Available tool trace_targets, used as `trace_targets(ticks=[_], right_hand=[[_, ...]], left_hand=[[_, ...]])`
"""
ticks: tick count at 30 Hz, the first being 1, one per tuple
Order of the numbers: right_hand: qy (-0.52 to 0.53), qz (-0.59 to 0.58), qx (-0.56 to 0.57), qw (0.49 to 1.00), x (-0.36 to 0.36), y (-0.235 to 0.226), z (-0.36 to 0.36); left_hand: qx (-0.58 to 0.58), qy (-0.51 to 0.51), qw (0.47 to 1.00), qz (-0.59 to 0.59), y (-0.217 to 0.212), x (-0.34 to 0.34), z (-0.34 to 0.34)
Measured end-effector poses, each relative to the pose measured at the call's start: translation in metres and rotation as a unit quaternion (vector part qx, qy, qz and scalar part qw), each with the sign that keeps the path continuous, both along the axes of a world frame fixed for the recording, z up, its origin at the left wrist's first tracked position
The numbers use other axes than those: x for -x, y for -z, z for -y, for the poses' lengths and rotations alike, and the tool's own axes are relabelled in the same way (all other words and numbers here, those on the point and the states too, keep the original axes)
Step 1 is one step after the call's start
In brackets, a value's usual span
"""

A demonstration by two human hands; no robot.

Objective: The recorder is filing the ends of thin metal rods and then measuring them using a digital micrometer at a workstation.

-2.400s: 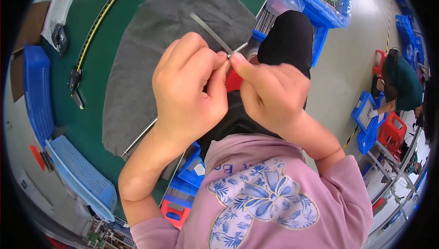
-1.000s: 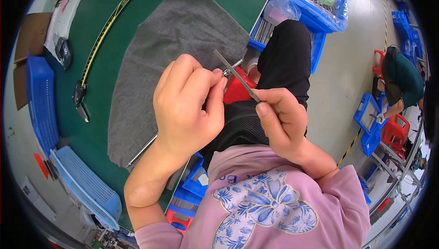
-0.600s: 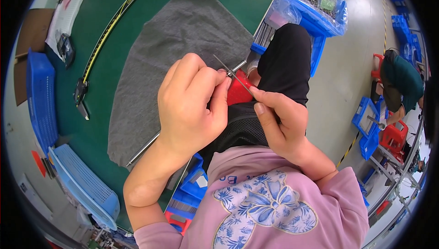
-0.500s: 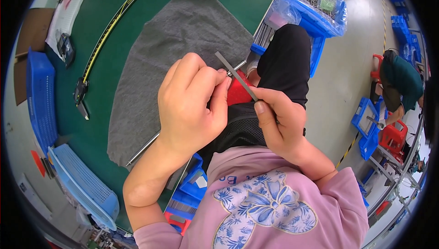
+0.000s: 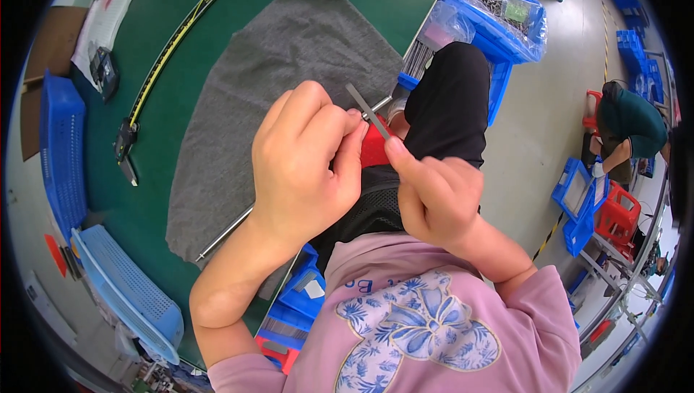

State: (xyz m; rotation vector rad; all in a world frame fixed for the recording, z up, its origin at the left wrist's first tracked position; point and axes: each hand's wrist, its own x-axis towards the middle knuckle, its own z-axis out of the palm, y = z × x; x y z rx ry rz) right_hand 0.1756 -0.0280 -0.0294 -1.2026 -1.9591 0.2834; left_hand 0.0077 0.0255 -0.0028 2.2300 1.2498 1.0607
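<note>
My left hand (image 5: 307,165) is closed, thumb and fingers pinched round a thin metal rod (image 5: 382,102). The rod's far tip sticks out past the fingertips, and its long lower part shows again beyond my left forearm, over the cloth. In my right hand (image 5: 439,194) is a flat grey metal file (image 5: 358,97), gripped at its near end with the thumb lying along it. The file crosses the rod just beyond my left fingertips and appears to touch it there. Both hands are above my lap at the table edge. My right palm hides the file's near end.
A grey cloth (image 5: 267,68) lies on the green table (image 5: 173,115), with a caliper (image 5: 163,68) left of it. Blue baskets (image 5: 65,154) line the left side. Blue bins (image 5: 499,93) with metal parts stand by my knee. A co-worker (image 5: 632,122) bends at far right.
My right hand has shifted slightly up and left, its thumb now stretched along the file, with less of the file showing. My left hand and the rod have barely moved.
</note>
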Motion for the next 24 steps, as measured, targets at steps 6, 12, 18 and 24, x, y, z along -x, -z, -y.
trace_targets(ticks=[6, 12, 18, 24], right_hand=[[-0.005, 0.042, -0.022, 0.999, -0.001, -0.005, -0.002], [-0.008, 0.065, -0.067, 0.996, 0.006, -0.008, -0.023], [-0.022, 0.113, -0.021, 0.993, -0.008, -0.021, -0.014], [-0.028, 0.148, 0.017, 0.988, -0.014, -0.028, -0.003]], left_hand=[[0.002, 0.0, 1.0, 0.002, -0.001, -0.001, 0.001], [0.004, 0.005, 1.0, 0.01, -0.001, -0.002, 0.0], [0.012, 0.014, 1.0, 0.003, -0.002, -0.002, 0.001], [0.015, 0.0, 1.0, 0.009, -0.002, -0.002, 0.0]])
